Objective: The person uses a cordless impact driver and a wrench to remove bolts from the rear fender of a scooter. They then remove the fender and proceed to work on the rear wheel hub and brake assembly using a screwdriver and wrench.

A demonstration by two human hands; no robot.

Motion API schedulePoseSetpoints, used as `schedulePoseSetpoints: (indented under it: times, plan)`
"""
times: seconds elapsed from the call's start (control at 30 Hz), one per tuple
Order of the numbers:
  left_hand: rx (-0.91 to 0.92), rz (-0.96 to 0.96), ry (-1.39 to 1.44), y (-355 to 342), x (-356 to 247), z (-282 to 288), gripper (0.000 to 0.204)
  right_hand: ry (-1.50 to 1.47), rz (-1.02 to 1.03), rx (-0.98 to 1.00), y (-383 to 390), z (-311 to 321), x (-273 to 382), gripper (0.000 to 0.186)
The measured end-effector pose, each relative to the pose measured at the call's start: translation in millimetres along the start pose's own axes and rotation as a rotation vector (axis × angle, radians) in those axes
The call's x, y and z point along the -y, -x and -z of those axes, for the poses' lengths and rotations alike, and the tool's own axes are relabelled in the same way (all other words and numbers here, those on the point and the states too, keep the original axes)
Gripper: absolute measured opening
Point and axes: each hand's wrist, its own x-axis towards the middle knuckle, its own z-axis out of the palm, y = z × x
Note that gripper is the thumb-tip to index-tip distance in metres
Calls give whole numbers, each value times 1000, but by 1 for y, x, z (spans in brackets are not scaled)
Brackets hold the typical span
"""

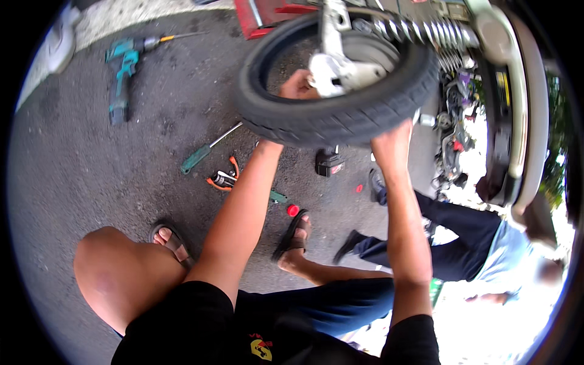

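A black scooter tyre [328, 121] is tilted in front of me, around a silver metal bracket [340, 76] and a grey round wheel part [374, 52]. My left arm passes behind the tyre. My left hand [298, 86] shows through its opening, fingers curled against the bracket's left side; whatever they hold is hidden. My right hand [394, 141] is at the tyre's lower right edge, its fingers out of sight behind the rubber. A coil spring shock absorber [426, 33] runs right from the bracket.
On the asphalt lie a teal cordless drill [125, 73], a green-handled screwdriver [198, 158], orange-handled pliers [219, 180], a black battery pack [329, 163] and a red cap [293, 210]. A red metal box [249, 18] is beyond the tyre. At right stands another person [462, 237], near parked motorbikes [450, 134].
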Motion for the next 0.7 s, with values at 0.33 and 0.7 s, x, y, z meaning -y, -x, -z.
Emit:
schedulePoseSetpoints:
  times: [0.33,0.7]
  plan:
    - [-11,461,-107,0,-25,5,30,-187,338,-230,64,65,-81,24]
    - [-260,171,-381,40,-18,-38,24,-685,150,15,22,61,-219,44]
